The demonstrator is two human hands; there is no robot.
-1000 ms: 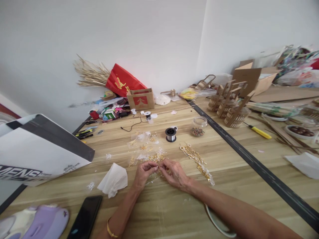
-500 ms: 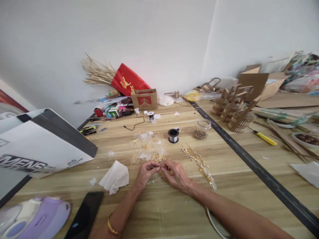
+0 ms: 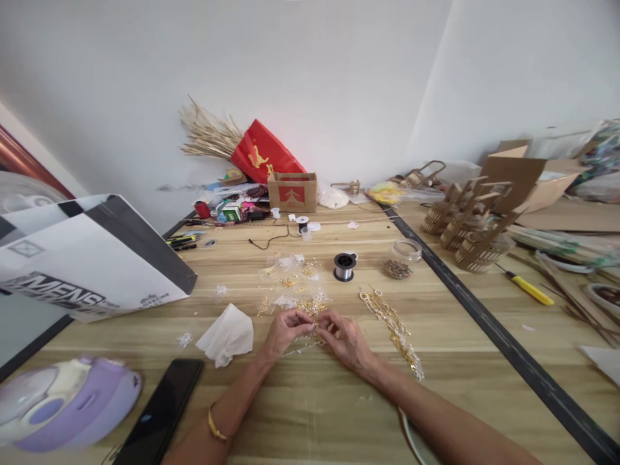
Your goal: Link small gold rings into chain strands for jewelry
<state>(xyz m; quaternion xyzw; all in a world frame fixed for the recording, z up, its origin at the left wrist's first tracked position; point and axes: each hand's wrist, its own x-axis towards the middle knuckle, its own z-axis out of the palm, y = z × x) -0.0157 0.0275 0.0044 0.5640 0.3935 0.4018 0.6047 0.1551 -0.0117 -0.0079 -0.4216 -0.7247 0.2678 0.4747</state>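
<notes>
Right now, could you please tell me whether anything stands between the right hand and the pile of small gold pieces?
Nothing visible does. The right hand is just in front of the gold pieces, with the left hand beside it, not between. I can't tell whether it touches them. The spool stands farther back.

the small pieces (image 3: 305, 305) are gold and white, the chains (image 3: 394, 326) gold and silver. a black spool (image 3: 344, 258) carries silvery wire (image 3: 344, 274). the tabletop (image 3: 271, 420) is yellowish brown with darker grain streaks. the phone (image 3: 159, 410) is black, the tissue (image 3: 227, 336) white, the bangle (image 3: 214, 424) gold, the knife handle (image 3: 533, 290) yellow. the red bag (image 3: 271, 152) bears gold characters; the white bag (image 3: 111, 265) bears black lettering.
</notes>
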